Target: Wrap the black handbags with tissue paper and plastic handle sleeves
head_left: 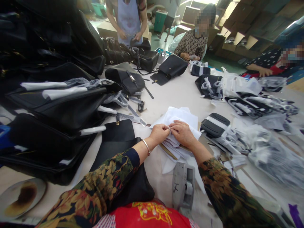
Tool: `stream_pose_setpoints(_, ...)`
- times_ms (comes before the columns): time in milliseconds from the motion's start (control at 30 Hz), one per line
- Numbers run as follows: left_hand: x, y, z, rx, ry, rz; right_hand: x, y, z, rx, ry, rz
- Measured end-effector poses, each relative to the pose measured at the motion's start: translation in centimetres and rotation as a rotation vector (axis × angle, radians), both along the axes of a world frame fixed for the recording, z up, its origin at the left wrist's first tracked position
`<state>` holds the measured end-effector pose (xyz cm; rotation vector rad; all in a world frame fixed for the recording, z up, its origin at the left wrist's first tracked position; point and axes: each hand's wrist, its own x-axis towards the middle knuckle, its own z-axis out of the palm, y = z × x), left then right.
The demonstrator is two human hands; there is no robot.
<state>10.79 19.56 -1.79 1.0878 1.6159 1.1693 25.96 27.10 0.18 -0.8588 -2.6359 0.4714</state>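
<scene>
Paper (184, 114) could crease or tear, I think, if the left hand (158, 134) and the right hand (183, 133) pull it unevenly; parts of it could also slide, because it is piled untidily. Both hands pinch it, their fingertips nearly meeting. The paper looks white, thin and plain, with corners pointing in different directions. It lies on the table (166, 95), between a black bag (119, 132) and a black pouch (211, 126).
</scene>
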Motion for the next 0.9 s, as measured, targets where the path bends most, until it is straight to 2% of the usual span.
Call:
stream_pose_setpoints(200, 0.1, 0.1, -0.9, -0.1, -0.105, 0.037, 0.0, 0.0, 0.1, -0.004, 0.007, -0.021)
stream_pose_setpoints(333, -0.6, -0.9, -1.1, -0.364, -0.12, 0.084, -0.1, 0.0, 0.1, -0.01, 0.055, -0.035)
stream_pose_setpoints(400, -1.4, -1.7, -0.7, -0.445, -0.093, 0.094, -0.1, 0.0, 0.2, -0.013, 0.071, -0.035)
stream_pose_setpoints(467, -2.3, -2.1, 0.0, -0.373, 0.022, 0.205, -0.1, -0.1, 0.4, -0.02, 0.084, -0.031)
stream_pose_setpoints(567, -2.8, -1.8, 1.9, -0.121, 0.155, 0.363, 0.0, -0.4, 0.6, -0.027, 0.103, -0.034)
stream_pose_setpoints(633, -2.3, -0.9, 3.1, -0.088, 0.027, 0.316, -0.1, -0.5, 0.7, -0.024, 0.119, -0.043)
stream_pose_setpoints(733, -0.9, 0.8, 4.0, -0.311, -0.363, 0.207, -0.2, -0.7, 0.8, -0.009, 0.151, -0.039)
stream_pose_setpoints(800, -0.1, 1.8, 3.7, -0.452, -0.536, 0.167, -0.2, -0.8, 0.9, 0.012, 0.169, -0.011)
stream_pose_setpoints(900, 0.6, 2.7, 2.6, -0.5, -0.582, 0.128, 0.6, -0.8, 1.0, 0.077, 0.156, 0.013)
